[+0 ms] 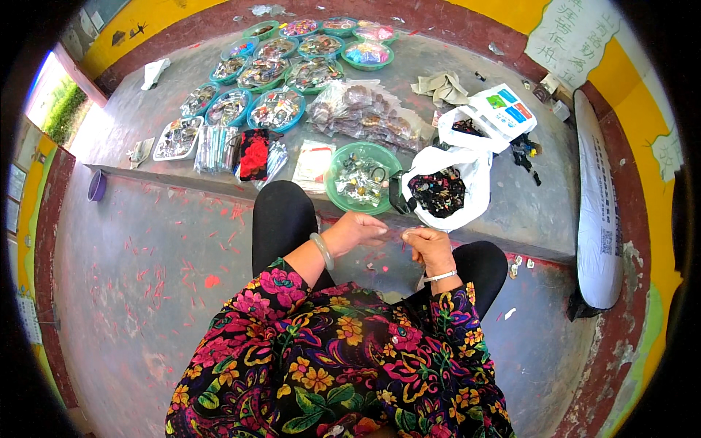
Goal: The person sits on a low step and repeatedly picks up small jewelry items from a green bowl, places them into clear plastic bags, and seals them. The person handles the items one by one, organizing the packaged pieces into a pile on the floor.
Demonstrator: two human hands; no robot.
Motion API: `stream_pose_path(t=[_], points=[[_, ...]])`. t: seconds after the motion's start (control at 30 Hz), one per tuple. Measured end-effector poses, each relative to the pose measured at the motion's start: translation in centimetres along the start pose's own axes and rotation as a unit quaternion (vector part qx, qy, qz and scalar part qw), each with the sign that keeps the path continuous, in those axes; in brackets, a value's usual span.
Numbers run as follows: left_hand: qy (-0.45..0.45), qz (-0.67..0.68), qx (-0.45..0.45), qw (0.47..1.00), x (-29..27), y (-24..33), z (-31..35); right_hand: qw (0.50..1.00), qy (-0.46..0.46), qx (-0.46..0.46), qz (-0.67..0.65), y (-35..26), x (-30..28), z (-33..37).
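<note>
our left hand [355, 231] and right hand [431, 248] close together by the green basket [336, 196]

we sit facing a low grey ledge [526, 208], with a black-clad knee to either side of our hands. the fingertips of both hands point toward each other, just apart, in front of the green basket and the open white bag [478, 179]. the fingers are drawn in as if pinching, but we cannot tell whether either grip is clenched on something fine or has nothing in it.

the green basket stands on the ledge, just beyond our left hand, with small pale and dark pieces [364, 179] lying in it. the open white bag sits just right of it, full of small dark pieces [438, 193], and is near our right hand. behind that bag is another white bag [504, 109], printed with coloured patches.

further off, we see a heap of clear packets [365, 113], a red and black packet [254, 155], a white tray [174, 158] and many filled round baskets [292, 127]. a purple bowl [96, 186] is well apart, at our far left.
</note>
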State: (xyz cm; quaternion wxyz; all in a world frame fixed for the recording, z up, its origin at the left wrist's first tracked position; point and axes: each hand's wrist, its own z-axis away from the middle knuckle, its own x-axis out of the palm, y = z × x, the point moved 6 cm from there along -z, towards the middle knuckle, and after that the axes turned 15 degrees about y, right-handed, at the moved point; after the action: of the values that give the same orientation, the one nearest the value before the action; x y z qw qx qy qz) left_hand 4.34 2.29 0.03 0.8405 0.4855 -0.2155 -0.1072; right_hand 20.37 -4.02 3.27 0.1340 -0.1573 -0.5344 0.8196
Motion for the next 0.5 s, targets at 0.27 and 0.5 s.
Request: stream_pose_path(t=[0.27,0.5], points=[[-0.015,0.024,0.0,1.0,0.2,0.2,0.1,1.0,-0.024,0.009,-0.009,0.6,0.0,-0.3],[0.002,0.01,0.016,1.0,0.2,0.7,0.2,0.997,-0.025,-0.072,0.03,-1.0,0.0,0.2]])
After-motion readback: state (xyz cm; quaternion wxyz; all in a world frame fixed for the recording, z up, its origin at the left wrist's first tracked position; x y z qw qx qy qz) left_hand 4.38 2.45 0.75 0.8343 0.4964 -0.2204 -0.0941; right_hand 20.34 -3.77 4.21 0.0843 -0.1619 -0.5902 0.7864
